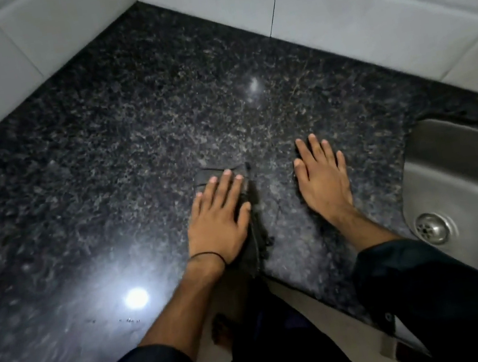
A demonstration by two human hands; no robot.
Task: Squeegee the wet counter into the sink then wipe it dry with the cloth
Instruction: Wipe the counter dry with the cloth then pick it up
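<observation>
On the dark speckled granite counter (129, 129), starting at the far left, 2 lamp glares shine off the polished stone near its front edge, and a few tiny specks lie just right of the brighter one; whether a film of water remains there I cannot tell. White wall tiles (21, 43) close the corner behind.

Further right, near the front edge, the left hand (218, 218) lies flat with its fingers spread, palm pressing down on the cloth (252, 206). It grips nothing; it simply pins the fabric to the stone. A thin black band circles that wrist.

That cloth is dark grey, folded into a narrow pad, frayed along its right side, with its near end hanging over the counter's edge. It looks light, limp and probably damp, so it should slide readily on the slick granite but bunch up if pushed from 1 corner. A flat palm across the middle of the pad seems the best hold.

Just right of it, apart from the cloth, the right hand (321, 177) rests open and flat on bare stone, empty.

At the far right sits the steel sink (465, 176) with its round drain (433, 226). No squeegee is in view, so I judge the drying step is in hand.
</observation>
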